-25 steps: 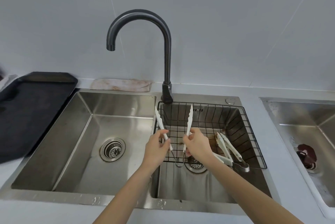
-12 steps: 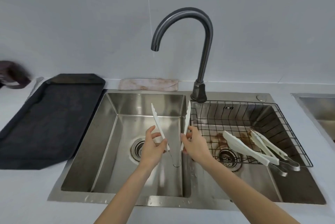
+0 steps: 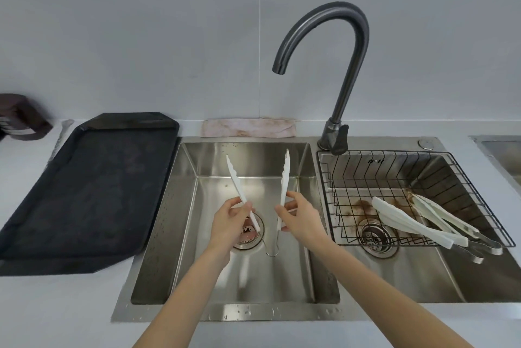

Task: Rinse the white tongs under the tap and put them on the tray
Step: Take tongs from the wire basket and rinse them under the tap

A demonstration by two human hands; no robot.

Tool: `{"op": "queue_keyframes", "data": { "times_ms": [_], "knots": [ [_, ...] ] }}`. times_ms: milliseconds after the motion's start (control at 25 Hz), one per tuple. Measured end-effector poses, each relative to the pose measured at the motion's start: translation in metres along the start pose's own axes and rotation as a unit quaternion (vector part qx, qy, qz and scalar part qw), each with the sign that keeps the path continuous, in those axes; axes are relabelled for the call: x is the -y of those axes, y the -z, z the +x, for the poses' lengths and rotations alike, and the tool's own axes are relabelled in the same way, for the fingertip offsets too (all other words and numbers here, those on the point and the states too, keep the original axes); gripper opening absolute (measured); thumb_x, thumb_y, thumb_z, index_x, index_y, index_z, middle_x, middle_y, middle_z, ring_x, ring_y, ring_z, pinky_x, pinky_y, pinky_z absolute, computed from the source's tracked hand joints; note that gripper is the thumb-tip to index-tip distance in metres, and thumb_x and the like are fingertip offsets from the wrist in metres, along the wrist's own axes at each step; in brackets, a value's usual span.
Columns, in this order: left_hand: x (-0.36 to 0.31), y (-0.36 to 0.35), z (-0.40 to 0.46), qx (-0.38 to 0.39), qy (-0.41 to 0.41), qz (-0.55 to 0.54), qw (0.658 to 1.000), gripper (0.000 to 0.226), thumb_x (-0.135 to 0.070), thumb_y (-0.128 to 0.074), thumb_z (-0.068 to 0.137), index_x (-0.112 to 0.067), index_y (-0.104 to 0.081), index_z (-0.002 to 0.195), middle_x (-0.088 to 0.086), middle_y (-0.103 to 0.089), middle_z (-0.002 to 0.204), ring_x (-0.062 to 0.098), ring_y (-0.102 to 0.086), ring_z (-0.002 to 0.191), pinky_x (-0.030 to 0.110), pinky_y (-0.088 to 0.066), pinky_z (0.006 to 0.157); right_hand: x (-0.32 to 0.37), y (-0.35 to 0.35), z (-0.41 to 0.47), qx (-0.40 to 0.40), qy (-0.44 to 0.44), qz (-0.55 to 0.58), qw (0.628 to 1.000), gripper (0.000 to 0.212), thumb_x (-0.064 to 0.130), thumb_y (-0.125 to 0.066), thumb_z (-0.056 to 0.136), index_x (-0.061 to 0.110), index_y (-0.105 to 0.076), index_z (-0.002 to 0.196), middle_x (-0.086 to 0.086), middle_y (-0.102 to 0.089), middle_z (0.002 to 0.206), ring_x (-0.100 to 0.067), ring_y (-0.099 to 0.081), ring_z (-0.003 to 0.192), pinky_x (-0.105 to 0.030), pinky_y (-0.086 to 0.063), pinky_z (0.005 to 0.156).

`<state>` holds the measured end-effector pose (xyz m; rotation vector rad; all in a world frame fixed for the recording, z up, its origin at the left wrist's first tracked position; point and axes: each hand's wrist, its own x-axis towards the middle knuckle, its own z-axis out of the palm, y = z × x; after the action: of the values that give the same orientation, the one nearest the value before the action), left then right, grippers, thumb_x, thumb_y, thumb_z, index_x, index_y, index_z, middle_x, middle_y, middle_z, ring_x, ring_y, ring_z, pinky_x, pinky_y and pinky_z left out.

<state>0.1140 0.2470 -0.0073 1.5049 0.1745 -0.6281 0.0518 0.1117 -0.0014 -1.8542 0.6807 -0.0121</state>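
I hold one pair of white tongs (image 3: 284,178) over the left sink basin (image 3: 303,167), arms spread in a V with the metal hinge end pointing down. My left hand (image 3: 229,220) pinches the left arm and my right hand (image 3: 300,218) pinches the right arm. The dark curved tap (image 3: 349,46) stands behind, its spout above the left basin; no water is visible. The black tray (image 3: 84,187) lies on the counter left of the sink.
A wire basket (image 3: 408,161) sits in the right basin with more white tongs (image 3: 406,220) lying in it. A stained cloth (image 3: 248,127) rests behind the sink. A dark container (image 3: 19,117) stands at far left. Another sink edge shows at far right.
Both hands carried the tongs leftward from above the wire basket to over the left basin. The tongs' arms are spread wider now.
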Motion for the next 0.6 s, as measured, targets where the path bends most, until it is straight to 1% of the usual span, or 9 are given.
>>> {"op": "queue_keyframes", "data": {
  "times_ms": [160, 320, 360, 400, 440, 480, 560, 600],
  "knots": [
    [-0.005, 0.004, 0.009, 0.003, -0.003, 0.004, 1.000, 0.035, -0.019, -0.061, 0.086, -0.014, -0.053, 0.119, 0.000, -0.068, 0.081, 0.020, -0.064, 0.075, 0.027, -0.059, 0.053, 0.002, -0.001, 0.009, 0.001, -0.011, 0.014, 1.000, 0.051, 0.023, -0.060, 0.087, 0.012, -0.043, 0.134, 0.000, -0.056, 0.095, -0.005, -0.057, 0.068, -0.011, -0.050, 0.048],
    [-0.014, -0.002, 0.014, 0.018, 0.008, -0.023, 1.000, 0.033, -0.016, -0.060, 0.087, -0.014, -0.056, 0.119, 0.002, -0.066, 0.081, 0.022, -0.064, 0.072, 0.028, -0.059, 0.054, 0.006, 0.011, 0.017, 0.006, -0.015, 0.000, 1.000, 0.052, 0.028, -0.057, 0.089, 0.012, -0.040, 0.135, 0.006, -0.058, 0.089, -0.003, -0.059, 0.070, -0.012, -0.050, 0.050],
    [-0.017, -0.003, 0.015, 0.019, 0.010, -0.032, 0.999, 0.032, -0.016, -0.059, 0.087, -0.014, -0.057, 0.119, 0.002, -0.066, 0.082, 0.022, -0.064, 0.073, 0.029, -0.059, 0.055, 0.009, 0.020, 0.022, -0.013, -0.012, -0.015, 1.000, 0.050, 0.031, -0.055, 0.089, 0.012, -0.041, 0.134, 0.006, -0.058, 0.088, -0.002, -0.059, 0.070, -0.013, -0.050, 0.053],
    [-0.020, -0.003, 0.017, 0.019, 0.013, -0.042, 0.999, 0.031, -0.016, -0.059, 0.087, -0.014, -0.057, 0.118, 0.002, -0.065, 0.082, 0.023, -0.064, 0.074, 0.029, -0.060, 0.056, 0.011, 0.031, 0.027, -0.051, -0.011, -0.029, 0.998, 0.049, 0.033, -0.054, 0.090, 0.012, -0.042, 0.132, 0.006, -0.059, 0.087, -0.004, -0.059, 0.071, -0.014, -0.048, 0.057],
    [-0.023, -0.003, 0.019, 0.019, 0.013, -0.050, 0.998, 0.030, -0.016, -0.058, 0.088, -0.014, -0.057, 0.118, 0.002, -0.065, 0.083, 0.022, -0.064, 0.075, 0.028, -0.060, 0.056, 0.015, 0.045, 0.035, -0.104, -0.012, -0.035, 0.994, 0.048, 0.034, -0.053, 0.090, 0.011, -0.043, 0.131, 0.005, -0.059, 0.088, -0.007, -0.059, 0.074, -0.016, -0.047, 0.061],
    [-0.027, -0.002, 0.021, 0.019, 0.012, -0.054, 0.998, 0.030, -0.016, -0.058, 0.088, -0.013, -0.057, 0.118, 0.002, -0.065, 0.084, 0.022, -0.064, 0.076, 0.027, -0.060, 0.055, 0.020, 0.061, 0.044, -0.163, -0.012, -0.031, 0.986, 0.049, 0.032, -0.054, 0.090, 0.010, -0.042, 0.131, 0.002, -0.059, 0.094, -0.011, -0.059, 0.078, -0.019, -0.046, 0.065],
    [-0.034, 0.000, 0.024, 0.018, 0.006, -0.052, 0.998, 0.033, -0.015, -0.057, 0.088, -0.011, -0.056, 0.121, 0.003, -0.064, 0.086, 0.022, -0.063, 0.078, 0.025, -0.059, 0.052, 0.030, 0.092, 0.063, -0.253, 0.004, -0.031, 0.967, 0.053, 0.029, -0.056, 0.089, 0.008, -0.037, 0.135, -0.010, -0.053, 0.118, -0.013, -0.056, 0.082, -0.024, -0.043, 0.076],
    [-0.036, 0.000, 0.026, 0.018, 0.003, -0.049, 0.999, 0.034, -0.016, -0.057, 0.088, -0.010, -0.055, 0.122, 0.002, -0.064, 0.086, 0.021, -0.063, 0.078, 0.024, -0.059, 0.051, 0.034, 0.103, 0.072, -0.273, 0.017, -0.041, 0.961, 0.056, 0.028, -0.057, 0.089, 0.009, -0.034, 0.137, -0.014, -0.046, 0.128, -0.013, -0.052, 0.081, -0.025, -0.041, 0.080]
  ]
}}
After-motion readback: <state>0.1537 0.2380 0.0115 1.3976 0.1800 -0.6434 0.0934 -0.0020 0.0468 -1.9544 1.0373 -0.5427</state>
